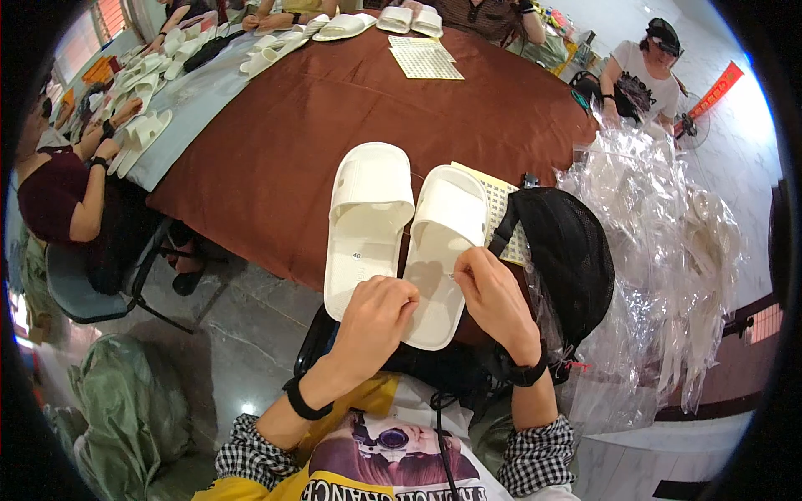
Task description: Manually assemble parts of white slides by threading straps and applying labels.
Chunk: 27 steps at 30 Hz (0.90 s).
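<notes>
Two white slide slippers lie side by side at the near edge of the brown-covered table, toes pointing away from me. The left slipper [364,234] has a small sticker [357,255] with dark print on its insole. Over the heel of the right slipper [436,275], my right hand [494,292] is closed in a pinch, a tiny dark-marked sticker just showing at its fingertips. My left hand [378,316] is closed, fingers curled, between the two heels; whatever it may hold is hidden. A sticker sheet [493,190] lies partly under a black mesh cap [564,259] to the right.
Clear plastic bags [643,250] hang in a heap off the table's right side. More sticker sheets [426,63] and white slippers [342,27] are at the far edge. Co-workers sit around; one person [647,79] is at right. A green sack [129,409] stands on the floor at left.
</notes>
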Each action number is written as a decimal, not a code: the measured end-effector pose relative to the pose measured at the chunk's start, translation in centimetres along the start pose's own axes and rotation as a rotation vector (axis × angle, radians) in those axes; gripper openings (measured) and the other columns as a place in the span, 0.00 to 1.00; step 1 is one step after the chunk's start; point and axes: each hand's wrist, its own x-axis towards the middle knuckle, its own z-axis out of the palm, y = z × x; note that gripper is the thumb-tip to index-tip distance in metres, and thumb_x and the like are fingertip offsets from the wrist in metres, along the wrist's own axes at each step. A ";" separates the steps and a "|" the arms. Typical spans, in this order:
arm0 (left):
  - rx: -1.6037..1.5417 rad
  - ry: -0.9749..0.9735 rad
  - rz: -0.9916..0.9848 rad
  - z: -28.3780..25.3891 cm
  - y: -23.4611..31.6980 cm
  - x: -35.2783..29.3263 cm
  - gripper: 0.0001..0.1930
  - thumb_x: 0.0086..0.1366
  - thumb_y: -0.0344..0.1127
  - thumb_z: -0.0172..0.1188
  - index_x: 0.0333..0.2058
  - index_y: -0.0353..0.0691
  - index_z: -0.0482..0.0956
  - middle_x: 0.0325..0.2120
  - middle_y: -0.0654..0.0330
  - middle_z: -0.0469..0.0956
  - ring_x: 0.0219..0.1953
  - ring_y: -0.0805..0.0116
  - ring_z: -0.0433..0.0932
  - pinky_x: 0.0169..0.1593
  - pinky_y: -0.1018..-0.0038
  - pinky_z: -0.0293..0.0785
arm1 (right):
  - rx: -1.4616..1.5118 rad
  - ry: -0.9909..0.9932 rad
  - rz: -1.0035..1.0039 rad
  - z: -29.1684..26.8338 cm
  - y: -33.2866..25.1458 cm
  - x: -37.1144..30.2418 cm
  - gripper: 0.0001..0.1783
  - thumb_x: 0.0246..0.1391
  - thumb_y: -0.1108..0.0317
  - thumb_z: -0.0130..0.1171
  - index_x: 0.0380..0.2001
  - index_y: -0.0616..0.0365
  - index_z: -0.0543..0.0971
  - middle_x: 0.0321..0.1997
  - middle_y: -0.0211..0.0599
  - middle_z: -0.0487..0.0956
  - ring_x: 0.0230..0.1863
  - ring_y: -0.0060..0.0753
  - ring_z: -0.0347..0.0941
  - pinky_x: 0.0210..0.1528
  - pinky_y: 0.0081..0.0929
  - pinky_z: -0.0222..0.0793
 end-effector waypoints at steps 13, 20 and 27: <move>-0.193 0.014 0.042 1.0 -1.0 -1.7 0.09 0.56 0.21 0.65 0.34 0.36 0.74 0.33 0.53 0.78 0.38 0.49 0.78 0.46 0.60 0.73 | -0.327 -0.226 -0.089 0.6 -0.5 2.1 0.04 0.59 0.73 0.54 0.33 0.63 0.72 0.32 0.51 0.78 0.34 0.58 0.77 0.34 0.49 0.74; -0.185 0.030 0.061 0.8 -0.8 -1.6 0.10 0.56 0.21 0.65 0.34 0.36 0.74 0.32 0.52 0.78 0.38 0.49 0.78 0.46 0.60 0.73 | -0.358 -0.204 -0.088 1.2 -0.2 2.0 0.05 0.61 0.70 0.55 0.34 0.60 0.73 0.32 0.49 0.79 0.35 0.58 0.77 0.36 0.49 0.73; -0.171 0.052 0.068 1.0 -1.1 -1.8 0.09 0.57 0.22 0.64 0.34 0.36 0.74 0.32 0.53 0.78 0.37 0.49 0.78 0.45 0.60 0.73 | -0.278 -0.190 -0.084 1.1 -0.1 1.8 0.04 0.60 0.70 0.55 0.35 0.59 0.74 0.33 0.46 0.78 0.36 0.52 0.78 0.35 0.46 0.74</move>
